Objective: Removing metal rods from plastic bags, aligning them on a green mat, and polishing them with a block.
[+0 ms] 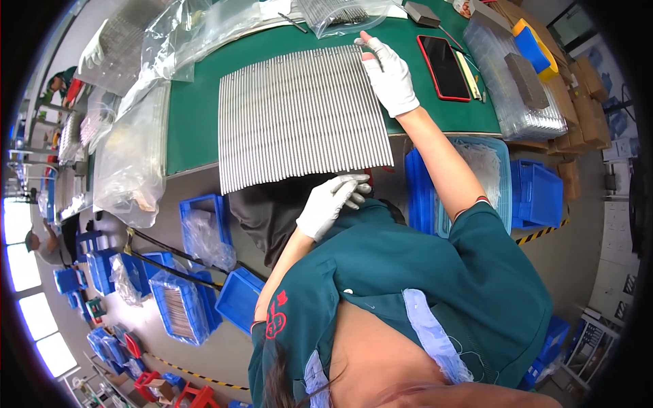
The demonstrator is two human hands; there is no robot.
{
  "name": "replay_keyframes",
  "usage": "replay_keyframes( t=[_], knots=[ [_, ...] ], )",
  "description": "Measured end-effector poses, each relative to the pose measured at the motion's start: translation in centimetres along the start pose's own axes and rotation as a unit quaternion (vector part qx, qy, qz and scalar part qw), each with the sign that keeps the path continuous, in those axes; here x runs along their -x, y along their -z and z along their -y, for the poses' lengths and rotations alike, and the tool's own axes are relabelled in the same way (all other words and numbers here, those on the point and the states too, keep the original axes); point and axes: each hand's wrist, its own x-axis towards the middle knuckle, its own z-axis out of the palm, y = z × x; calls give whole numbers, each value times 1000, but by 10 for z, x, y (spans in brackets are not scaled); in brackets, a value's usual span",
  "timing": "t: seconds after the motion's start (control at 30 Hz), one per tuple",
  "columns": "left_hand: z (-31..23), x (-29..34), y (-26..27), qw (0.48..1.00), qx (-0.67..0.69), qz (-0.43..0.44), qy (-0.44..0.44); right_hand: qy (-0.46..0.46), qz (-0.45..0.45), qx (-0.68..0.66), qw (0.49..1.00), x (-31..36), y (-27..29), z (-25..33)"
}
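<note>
Many thin silvery metal rods (299, 115) lie side by side in one flat layer on the green tabletop (194, 136), their near ends jutting past its front edge. My right hand (391, 75), in a white glove with bare thumb and fingertip, rests at the far right corner of the layer. Its thumb and index finger are spread beside the rod ends, and no held thing shows. Just below the near rod ends is my left hand (330, 204), also in a white glove. The fingers bend loosely toward the right with gaps between them and nothing visible in them.
Right of the rods lies a red-edged phone (444, 68). Clear plastic bags (132, 156) cover the table's left side, and a bag of rods (340, 15) lies at the back. Plastic-wrapped stock (510, 88) stands at right. Blue bins (180, 306) sit on the floor.
</note>
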Motion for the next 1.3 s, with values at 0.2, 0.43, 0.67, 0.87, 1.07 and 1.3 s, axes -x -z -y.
replay_keyframes(
  t=[0.2, 0.43, 0.67, 0.87, 1.07, 1.3],
  knots=[
    [1, -10, -6, 996, 71, -29, 34, 23, -29, 8, 999, -1, 0, -3],
    [3, -5, 14, 992, 86, 81, 37, 17, 15, 33, 999, -1, 3, 1],
    [-8, 20, 47, 996, 49, -31, 65, -17, 60, 22, 998, -1, 7, 6],
    [1, 24, 54, 995, 93, 12, 20, -52, 66, 2, 996, 0, 4, 5],
    [-11, 48, 74, 993, 55, -96, 28, -77, 60, -36, 995, 1, 9, 2],
    [-14, 47, 75, 993, 84, -78, 25, -98, 61, -45, 992, 1, 6, 2]
  ],
)
